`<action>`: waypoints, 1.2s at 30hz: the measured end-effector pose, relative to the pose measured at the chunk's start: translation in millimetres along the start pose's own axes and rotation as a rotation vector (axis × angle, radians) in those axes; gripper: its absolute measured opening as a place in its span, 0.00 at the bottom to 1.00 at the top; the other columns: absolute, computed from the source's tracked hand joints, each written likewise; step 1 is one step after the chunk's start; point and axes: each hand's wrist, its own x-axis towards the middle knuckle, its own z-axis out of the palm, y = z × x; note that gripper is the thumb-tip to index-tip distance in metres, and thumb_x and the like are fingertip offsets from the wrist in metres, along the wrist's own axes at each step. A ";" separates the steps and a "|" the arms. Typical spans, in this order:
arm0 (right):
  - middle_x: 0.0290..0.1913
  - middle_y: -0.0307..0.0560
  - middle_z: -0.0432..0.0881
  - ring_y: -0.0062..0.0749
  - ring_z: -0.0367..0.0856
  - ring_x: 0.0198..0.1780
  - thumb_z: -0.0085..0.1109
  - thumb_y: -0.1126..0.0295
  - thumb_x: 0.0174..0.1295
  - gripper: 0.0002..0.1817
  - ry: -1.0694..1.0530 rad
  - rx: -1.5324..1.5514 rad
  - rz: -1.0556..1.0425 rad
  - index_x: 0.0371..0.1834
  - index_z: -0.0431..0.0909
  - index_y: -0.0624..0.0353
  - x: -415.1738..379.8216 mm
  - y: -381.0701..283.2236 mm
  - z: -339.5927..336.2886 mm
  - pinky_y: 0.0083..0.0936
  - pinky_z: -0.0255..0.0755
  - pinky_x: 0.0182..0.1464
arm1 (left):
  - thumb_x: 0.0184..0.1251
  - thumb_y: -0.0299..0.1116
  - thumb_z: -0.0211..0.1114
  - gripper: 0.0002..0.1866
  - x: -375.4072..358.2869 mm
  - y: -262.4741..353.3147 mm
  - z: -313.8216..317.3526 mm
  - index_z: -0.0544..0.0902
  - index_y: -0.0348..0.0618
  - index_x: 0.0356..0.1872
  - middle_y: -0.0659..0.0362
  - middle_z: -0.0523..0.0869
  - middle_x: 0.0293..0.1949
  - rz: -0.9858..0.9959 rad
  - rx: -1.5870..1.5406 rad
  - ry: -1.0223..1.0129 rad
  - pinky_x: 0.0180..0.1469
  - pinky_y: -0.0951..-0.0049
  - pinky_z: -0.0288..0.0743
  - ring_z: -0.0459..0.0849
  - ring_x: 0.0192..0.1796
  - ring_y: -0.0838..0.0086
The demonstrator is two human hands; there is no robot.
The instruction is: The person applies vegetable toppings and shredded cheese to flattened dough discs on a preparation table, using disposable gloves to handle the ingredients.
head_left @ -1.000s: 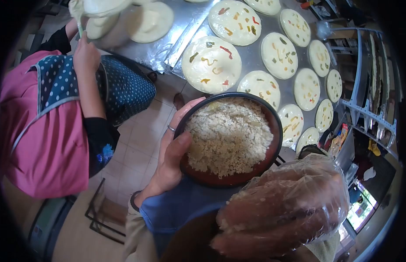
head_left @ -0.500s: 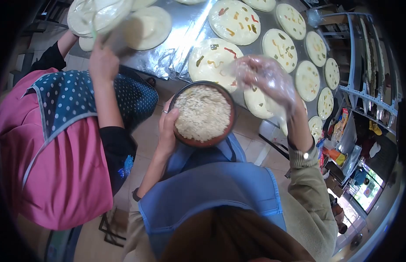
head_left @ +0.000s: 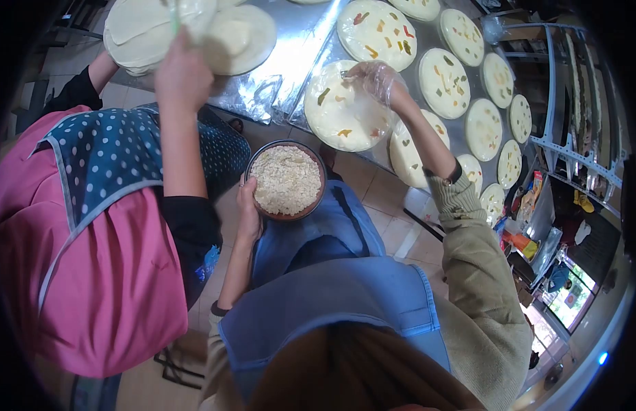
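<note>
A round dark bowl with a brownish side, full of pale flakes (head_left: 287,179), rests in my left hand (head_left: 249,212), whose thumb lies over the rim. My right hand (head_left: 378,81), in a clear plastic glove, reaches over the nearest pale dough round (head_left: 335,116). Its fingers point down at the upper part of this round, close to a piece of topping; what they grip, if anything, is too small to make out. Green and orange bits dot the round. More topped rounds, such as one with red and orange strips (head_left: 377,34), lie around it.
To the left a co-worker in a dotted apron (head_left: 112,154) holds a green-handled tool over plain dough rounds (head_left: 239,41). A metal table (head_left: 297,34) carries the rounds. A metal rack (head_left: 552,89) stands at the right, beside packets and other goods (head_left: 527,240).
My left hand and the bowl have shifted left and slightly down. My right hand has moved up and left onto the nearest round. The co-worker's tool hand has moved right and up.
</note>
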 end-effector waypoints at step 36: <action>0.38 0.55 0.79 0.47 0.77 0.41 0.52 0.75 0.52 0.12 0.001 -0.263 -0.209 0.40 0.77 0.62 -7.6 -24.2 61.2 0.34 0.72 0.44 | 0.69 0.41 0.46 0.24 45.5 -55.6 -17.4 0.67 0.33 0.58 0.53 0.75 0.52 -0.005 0.207 -0.117 0.60 0.74 0.61 0.71 0.55 0.71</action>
